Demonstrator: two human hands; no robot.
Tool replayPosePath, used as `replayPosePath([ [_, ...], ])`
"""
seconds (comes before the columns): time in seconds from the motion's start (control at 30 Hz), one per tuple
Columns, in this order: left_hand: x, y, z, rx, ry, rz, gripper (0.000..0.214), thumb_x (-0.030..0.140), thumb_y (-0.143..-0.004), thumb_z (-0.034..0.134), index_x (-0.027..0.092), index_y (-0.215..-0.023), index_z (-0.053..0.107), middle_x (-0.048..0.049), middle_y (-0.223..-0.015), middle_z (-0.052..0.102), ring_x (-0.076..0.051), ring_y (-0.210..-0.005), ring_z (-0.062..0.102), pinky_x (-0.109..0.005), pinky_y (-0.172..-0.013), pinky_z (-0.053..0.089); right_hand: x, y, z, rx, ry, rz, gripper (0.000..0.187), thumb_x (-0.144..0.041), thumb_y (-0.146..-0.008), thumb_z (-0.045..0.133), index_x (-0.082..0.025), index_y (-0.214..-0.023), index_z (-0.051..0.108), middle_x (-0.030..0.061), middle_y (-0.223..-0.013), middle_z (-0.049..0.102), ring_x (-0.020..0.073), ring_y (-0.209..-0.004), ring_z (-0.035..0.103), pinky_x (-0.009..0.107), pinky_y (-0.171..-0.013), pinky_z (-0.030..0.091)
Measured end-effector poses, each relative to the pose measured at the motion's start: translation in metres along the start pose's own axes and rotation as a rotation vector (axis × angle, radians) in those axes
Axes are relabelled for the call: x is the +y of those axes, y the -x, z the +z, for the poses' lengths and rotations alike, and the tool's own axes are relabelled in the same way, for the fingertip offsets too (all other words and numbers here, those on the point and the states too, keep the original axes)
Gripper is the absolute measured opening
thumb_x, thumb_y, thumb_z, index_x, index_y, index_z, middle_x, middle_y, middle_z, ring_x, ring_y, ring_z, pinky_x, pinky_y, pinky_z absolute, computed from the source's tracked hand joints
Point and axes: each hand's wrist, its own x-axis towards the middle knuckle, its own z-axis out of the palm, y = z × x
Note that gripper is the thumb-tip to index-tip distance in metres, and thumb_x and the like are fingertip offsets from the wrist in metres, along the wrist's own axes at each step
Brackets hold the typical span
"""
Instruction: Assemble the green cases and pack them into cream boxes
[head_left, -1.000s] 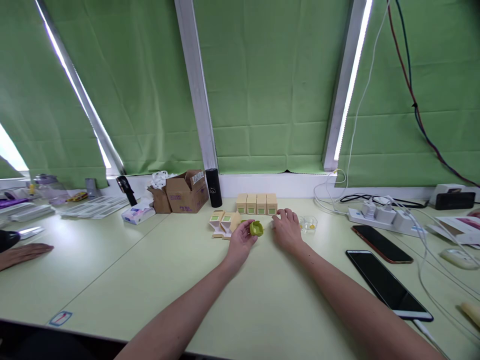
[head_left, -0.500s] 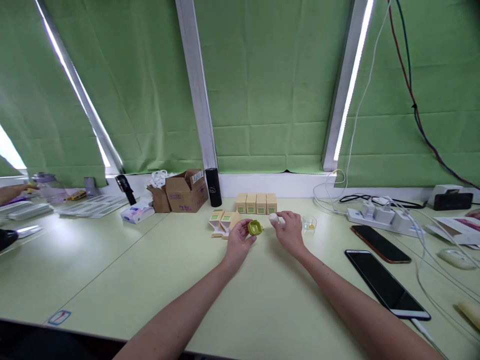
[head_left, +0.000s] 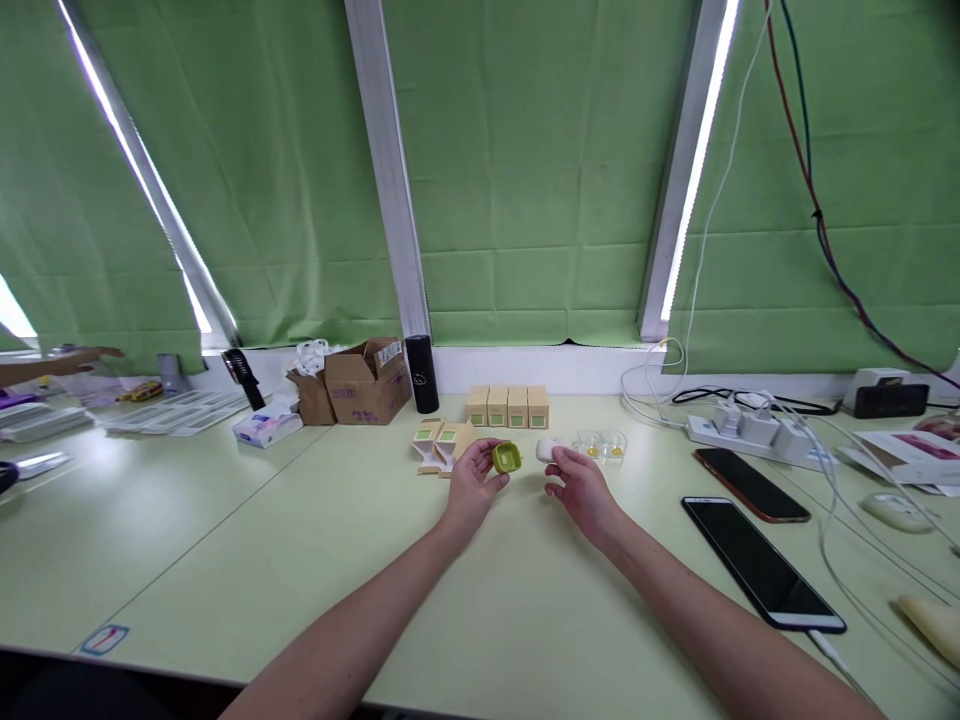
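My left hand [head_left: 471, 484] is closed on a small green case [head_left: 507, 458], held just above the pale green table [head_left: 225, 530]. My right hand [head_left: 581, 485] pinches a small white rounded piece [head_left: 547, 449] a short way to the right of the green case. Behind the hands stands a row of several small tan boxes [head_left: 508, 406] with green labels. Two opened tan boxes [head_left: 439, 443] lie left of the green case. Two small clear cups [head_left: 602, 444] with yellow dots sit right of my right hand.
A brown cardboard box [head_left: 365, 381] and a black cylinder [head_left: 422, 373] stand at the back left. Two phones [head_left: 761, 572] and a power strip [head_left: 757, 430] with white cables lie on the right. Another person's hand [head_left: 82, 357] reaches over trays at the far left.
My right hand lifted from the table, picked up the small white piece and drew it back toward me. The other person's hand at the far left moved from the table edge up to the trays.
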Motion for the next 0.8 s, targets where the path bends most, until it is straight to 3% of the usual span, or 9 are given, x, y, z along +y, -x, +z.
replayPosePath([
  [0.23,-0.001,0.000,0.000,-0.017,-0.027,0.022,0.052,0.007,-0.062,0.080,0.016,-0.111,0.066,-0.0119,-0.120,0.072,-0.026,-0.117,0.067,-0.043,-0.109,0.050,-0.005,0.009,0.005,-0.117,0.066,-0.056,0.054,-0.051,-0.061,0.093,-0.024,-0.100,0.067,0.0105,-0.107,0.077,0.0266,-0.099,0.067,0.032,-0.066,0.053],
  [0.5,0.002,0.002,0.002,-0.026,-0.056,0.026,0.052,0.006,-0.062,0.079,0.016,-0.111,0.067,-0.0117,-0.119,0.072,-0.026,-0.116,0.067,-0.043,-0.108,0.050,-0.004,0.011,0.007,-0.116,0.149,-0.167,0.052,-0.044,-0.062,0.092,-0.025,-0.101,0.064,0.0013,-0.092,0.066,0.0171,-0.080,0.058,0.029,-0.062,0.054],
  [0.7,0.002,0.002,0.002,-0.029,-0.116,0.029,0.051,0.005,-0.062,0.078,0.016,-0.111,0.068,-0.0119,-0.119,0.073,-0.026,-0.115,0.068,-0.043,-0.107,0.051,0.002,0.005,0.003,-0.089,0.160,-0.158,0.048,-0.035,-0.060,0.090,-0.023,-0.098,0.063,0.0007,-0.093,0.064,0.0172,-0.079,0.062,0.036,-0.069,0.060],
  [0.8,0.000,0.002,0.001,-0.017,-0.169,0.033,0.051,0.004,-0.062,0.077,0.017,-0.111,0.068,-0.0115,-0.120,0.073,-0.026,-0.115,0.068,-0.044,-0.108,0.051,0.007,-0.002,-0.003,-0.021,0.260,-0.130,0.042,-0.031,-0.056,0.087,-0.021,-0.090,0.064,0.0019,-0.089,0.067,0.0183,-0.074,0.063,0.034,-0.061,0.058],
])
